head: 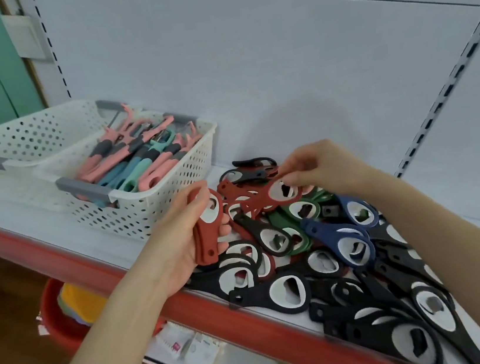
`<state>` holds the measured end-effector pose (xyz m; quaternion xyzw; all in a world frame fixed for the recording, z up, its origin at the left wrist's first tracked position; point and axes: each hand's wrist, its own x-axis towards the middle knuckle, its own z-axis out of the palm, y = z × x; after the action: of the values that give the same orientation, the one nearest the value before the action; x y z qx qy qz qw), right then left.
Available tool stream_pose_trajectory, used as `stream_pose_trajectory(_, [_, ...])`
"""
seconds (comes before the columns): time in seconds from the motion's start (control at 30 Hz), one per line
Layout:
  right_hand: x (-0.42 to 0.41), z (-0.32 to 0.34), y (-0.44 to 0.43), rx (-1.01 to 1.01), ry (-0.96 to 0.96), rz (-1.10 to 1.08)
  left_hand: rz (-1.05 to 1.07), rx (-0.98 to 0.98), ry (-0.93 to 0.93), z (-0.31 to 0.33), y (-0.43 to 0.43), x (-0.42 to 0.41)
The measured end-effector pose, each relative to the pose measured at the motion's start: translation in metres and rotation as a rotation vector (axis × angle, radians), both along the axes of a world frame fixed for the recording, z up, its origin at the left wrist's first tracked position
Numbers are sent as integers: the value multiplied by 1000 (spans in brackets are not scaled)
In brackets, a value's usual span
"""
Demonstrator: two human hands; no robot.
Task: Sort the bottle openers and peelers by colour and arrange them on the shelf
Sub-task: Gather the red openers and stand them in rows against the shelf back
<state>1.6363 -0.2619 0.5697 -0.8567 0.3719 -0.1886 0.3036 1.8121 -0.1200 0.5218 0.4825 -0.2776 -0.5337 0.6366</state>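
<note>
Left hand (177, 246) grips red openers (209, 235) near basket (159, 207) of pink, teal peelers (134, 162).

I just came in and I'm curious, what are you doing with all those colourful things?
A person is sorting bottle openers on a shop shelf. Their left hand grips a stack of red openers, while the right hand pinches another red opener at the mixed pile of black, blue and green ones. Pink and teal peelers lie in the white basket.

The black openers (373, 329) are cut off by the lower edge. The packets (201, 354) below the shelf (252, 319) are blurred, and their print cannot be read.
</note>
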Motion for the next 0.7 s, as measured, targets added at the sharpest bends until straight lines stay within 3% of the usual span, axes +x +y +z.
stream_pose_trajectory(0.27, [46, 17, 25, 203, -79, 280, -138, 10, -19, 5, -1, -2])
stream_pose_trajectory(0.4, [68, -5, 23, 150, -107, 264, -101, 23, 36, 0, 5, 0])
stream_pose_trajectory(0.47, [72, -16, 17, -30, 7, 191, -33, 39, 45, -6, 6, 3])
stream_pose_trajectory(0.57, [74, -32, 15, -215, 411, 145, 9, 22, 71, -10, 8, 5])
stream_pose_trajectory(0.7, [73, -34, 15, -200, 451, 65, -21, -1, 66, -10, 9, 3])
